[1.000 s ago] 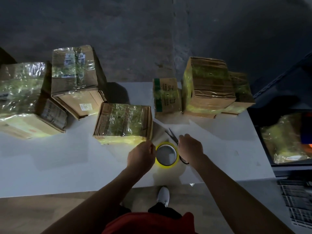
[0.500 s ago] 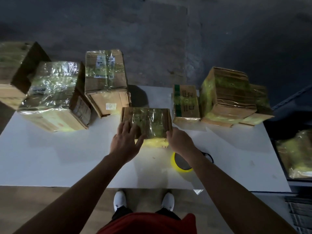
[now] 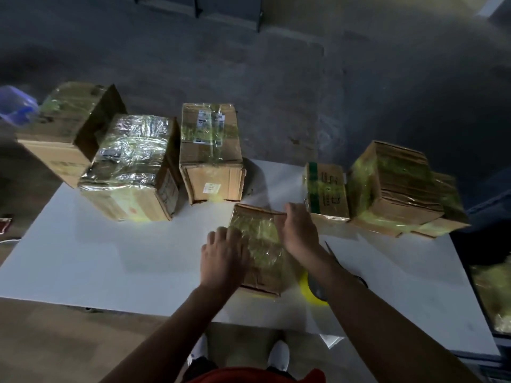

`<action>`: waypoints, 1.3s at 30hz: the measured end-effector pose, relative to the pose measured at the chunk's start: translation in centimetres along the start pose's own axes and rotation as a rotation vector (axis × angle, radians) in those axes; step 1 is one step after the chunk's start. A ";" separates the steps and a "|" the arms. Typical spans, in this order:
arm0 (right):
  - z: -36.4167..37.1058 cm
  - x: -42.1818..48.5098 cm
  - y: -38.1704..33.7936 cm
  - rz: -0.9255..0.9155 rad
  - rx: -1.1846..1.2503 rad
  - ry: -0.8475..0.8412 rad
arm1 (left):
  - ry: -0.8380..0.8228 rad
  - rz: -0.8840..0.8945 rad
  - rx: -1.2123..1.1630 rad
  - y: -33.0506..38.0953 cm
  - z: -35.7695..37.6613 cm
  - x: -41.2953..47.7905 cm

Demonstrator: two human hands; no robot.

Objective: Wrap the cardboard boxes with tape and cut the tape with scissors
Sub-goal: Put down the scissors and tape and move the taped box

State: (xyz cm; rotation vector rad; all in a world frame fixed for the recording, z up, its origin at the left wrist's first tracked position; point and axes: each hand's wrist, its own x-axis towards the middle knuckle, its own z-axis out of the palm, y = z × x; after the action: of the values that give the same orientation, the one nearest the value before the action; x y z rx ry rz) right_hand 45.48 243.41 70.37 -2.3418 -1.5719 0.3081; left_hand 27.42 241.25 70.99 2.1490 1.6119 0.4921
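A small cardboard box (image 3: 262, 250) wrapped in clear tape sits at the middle of the white table (image 3: 110, 258), its long side pointing toward me. My left hand (image 3: 224, 258) holds its left edge with the fingers bent over the top. My right hand (image 3: 298, 230) grips the far right corner. The yellow tape roll (image 3: 305, 288) lies just right of the box, half hidden under my right forearm. Beside that forearm a blade of the scissors (image 3: 330, 248) shows on the table.
Three large taped boxes stand at the back left (image 3: 69, 128) (image 3: 132, 167) (image 3: 210, 153). A green-striped box (image 3: 326, 189) and a stack of taped boxes (image 3: 392, 183) stand at the back right. A dark shelf with wrapped goods (image 3: 492, 286) borders the table's right edge.
Both hands left the tape roll and scissors and went to the small box. The box has since turned and come closer to me, and the camera has swung left.
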 end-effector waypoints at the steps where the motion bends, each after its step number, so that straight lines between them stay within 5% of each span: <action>1: 0.2 -1.0 -0.5 -0.037 -0.085 0.056 | 0.009 -0.053 0.002 -0.4 0.0 0.8; 7: 1.1 -6.4 -2.9 -0.233 -0.177 0.060 | -0.261 -0.341 -0.240 -1.9 2.3 2.9; 12: 1.0 -6.2 -0.5 0.103 -0.004 -0.086 | -0.376 -0.490 -0.473 -3.6 3.4 2.3; 15: 1.1 -6.6 -0.9 0.288 0.207 -0.076 | -0.388 -0.569 -0.529 -3.7 3.2 2.5; 22: 2.6 -7.9 -1.9 0.247 0.065 0.041 | -0.360 -0.687 -0.635 -3.3 3.5 1.5; 24: 2.7 -8.0 -2.3 0.288 0.184 0.046 | -0.387 -0.668 -0.659 -3.4 3.4 1.3; 32: 2.9 -6.8 -1.3 0.571 0.685 -0.265 | -0.514 -0.736 -0.822 -4.1 3.3 1.8; 39: 3.3 -6.2 -0.5 0.514 0.584 -0.226 | -0.389 -0.772 -0.952 -4.2 3.4 1.0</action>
State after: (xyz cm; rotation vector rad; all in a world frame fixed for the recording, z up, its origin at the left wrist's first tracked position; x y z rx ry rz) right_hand 41.56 238.30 67.57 -2.2262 -0.7637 1.0215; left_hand 25.98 242.84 65.98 0.7880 1.4061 0.4156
